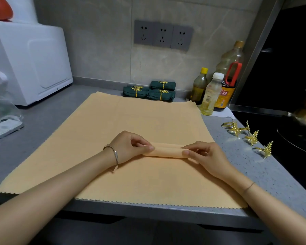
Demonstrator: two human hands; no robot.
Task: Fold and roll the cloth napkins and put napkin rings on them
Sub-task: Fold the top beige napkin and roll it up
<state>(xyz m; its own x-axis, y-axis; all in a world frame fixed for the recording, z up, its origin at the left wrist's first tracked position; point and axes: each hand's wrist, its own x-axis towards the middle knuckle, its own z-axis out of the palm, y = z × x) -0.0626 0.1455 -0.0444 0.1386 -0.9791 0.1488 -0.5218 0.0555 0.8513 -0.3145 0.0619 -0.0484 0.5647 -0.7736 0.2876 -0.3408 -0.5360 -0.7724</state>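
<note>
A rolled orange napkin (pixel 166 150) lies across the middle of a stack of flat orange napkins (pixel 131 121) on the grey counter. My left hand (pixel 129 145) pinches the roll's left end and my right hand (pixel 205 156) pinches its right end. Three dark green rolled napkins (pixel 148 91), each with a gold ring around it, sit stacked at the back by the wall. Several gold leaf-shaped napkin rings (pixel 251 137) lie loose on the counter to the right.
A white appliance (pixel 30 61) stands at the back left, with a phone (pixel 2 128) in front of it. Oil and sauce bottles (pixel 215 89) crowd the back right corner. A black stove with a pan (pixel 297 137) lies at the right. The counter's front edge (pixel 148 211) runs near me.
</note>
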